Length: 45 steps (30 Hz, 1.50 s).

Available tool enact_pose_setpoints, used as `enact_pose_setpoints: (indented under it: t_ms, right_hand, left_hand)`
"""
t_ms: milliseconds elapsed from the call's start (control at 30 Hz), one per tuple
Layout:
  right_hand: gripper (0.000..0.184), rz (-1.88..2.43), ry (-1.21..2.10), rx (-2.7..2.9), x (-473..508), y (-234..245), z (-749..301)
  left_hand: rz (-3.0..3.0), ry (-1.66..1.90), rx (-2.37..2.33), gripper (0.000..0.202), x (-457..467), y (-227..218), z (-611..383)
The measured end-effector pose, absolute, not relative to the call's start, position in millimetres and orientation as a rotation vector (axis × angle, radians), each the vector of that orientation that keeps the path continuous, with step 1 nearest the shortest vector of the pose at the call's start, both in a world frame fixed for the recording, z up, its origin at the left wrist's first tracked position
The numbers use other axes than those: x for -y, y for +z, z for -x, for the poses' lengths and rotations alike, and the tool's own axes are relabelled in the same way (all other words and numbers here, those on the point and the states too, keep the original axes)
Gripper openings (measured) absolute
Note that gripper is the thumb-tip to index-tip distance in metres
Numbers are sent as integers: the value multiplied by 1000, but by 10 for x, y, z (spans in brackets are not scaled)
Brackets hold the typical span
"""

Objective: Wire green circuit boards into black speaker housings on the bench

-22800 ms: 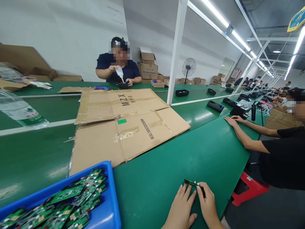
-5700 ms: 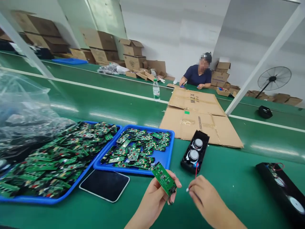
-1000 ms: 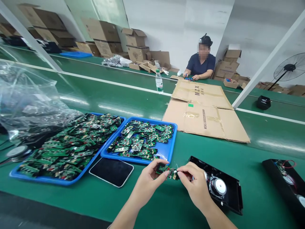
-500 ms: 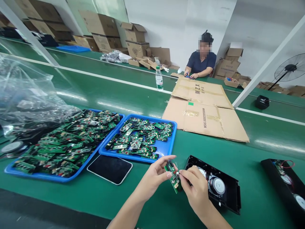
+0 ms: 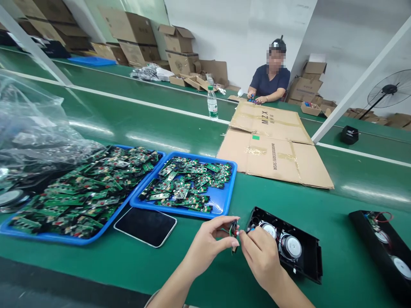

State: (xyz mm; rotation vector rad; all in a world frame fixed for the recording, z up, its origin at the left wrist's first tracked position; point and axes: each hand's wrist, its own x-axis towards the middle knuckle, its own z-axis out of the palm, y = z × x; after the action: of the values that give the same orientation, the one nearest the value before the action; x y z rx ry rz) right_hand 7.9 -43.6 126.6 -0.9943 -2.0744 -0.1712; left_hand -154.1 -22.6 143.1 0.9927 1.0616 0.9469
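Note:
My left hand [image 5: 205, 244] pinches a green circuit board [image 5: 233, 234] between thumb and fingers, turned nearly edge-on. Against the board's right side, the fingertips of my right hand [image 5: 262, 259] are closed on what looks like a small white connector, mostly hidden by the fingers. Just behind my right hand lies an open black speaker housing [image 5: 306, 256], tilted on the green table, with two round white-backed speakers [image 5: 293, 247] in it. Part of the housing is covered by that hand.
Two blue trays [image 5: 228, 201] [image 5: 85, 241] hold many circuit boards. A phone [image 5: 146, 226] lies before them, a plastic bag [image 5: 35, 124] at left. Another speaker housing [image 5: 369, 239] stands right. Flattened cardboard [image 5: 272, 149] and a water bottle [image 5: 212, 102] lie beyond; a co-worker [image 5: 269, 81] sits opposite.
The circuit board has been turned from showing its component face to nearly edge-on. Both hands stay together at about the same place, and the camera view has shifted slightly.

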Motion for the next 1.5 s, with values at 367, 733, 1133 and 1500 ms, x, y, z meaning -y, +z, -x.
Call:
enact_pose_setpoints:
  t_ms: [367,733,1133,1500]
  right_hand:
    - [17,935,-84,2047,455,1277,-125]
    - [20,1386,432,1898,650,1491,-1026]
    - [14,1633,727,1993,977,1271,-1372]
    - [24,1608,536,1828,724,1109,-1024]
  left_hand:
    - [-975,941,-1012,40,231,1414,1503]
    - [-910,693,-827,35,201,1412,1444]
    - [-1030,440,-884,24,328,1446,1040]
    - [-1385,609,-1079,25,277,1306,755]
